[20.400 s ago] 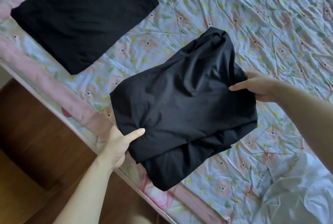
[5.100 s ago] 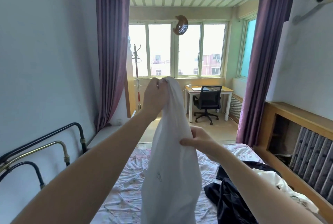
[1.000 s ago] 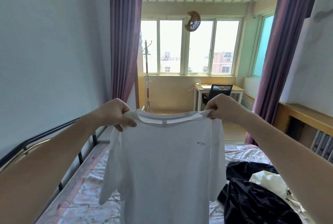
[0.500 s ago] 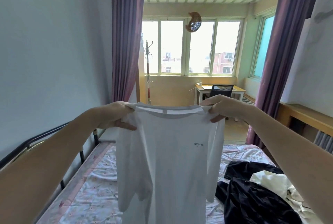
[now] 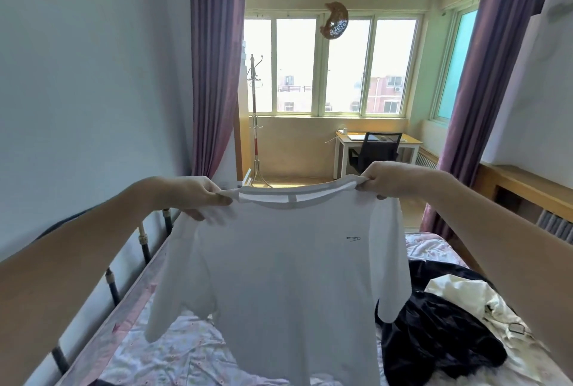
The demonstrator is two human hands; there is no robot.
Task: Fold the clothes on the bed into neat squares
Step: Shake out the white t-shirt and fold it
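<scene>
The left hand (image 5: 193,195) and right hand (image 5: 386,182) each pinch a shoulder of the white shirt (image 5: 279,277), holding it spread in the air above the bed (image 5: 186,351). Dark clothes (image 5: 434,323) lie heaped on the bed's right side.

Bright daylight floods in through the window (image 5: 330,64), edges bowed by wide-angle distortion.

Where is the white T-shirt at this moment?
In the head view, centre: the white T-shirt hangs above the bed, held at its shoulders by the left hand and right hand.
</scene>
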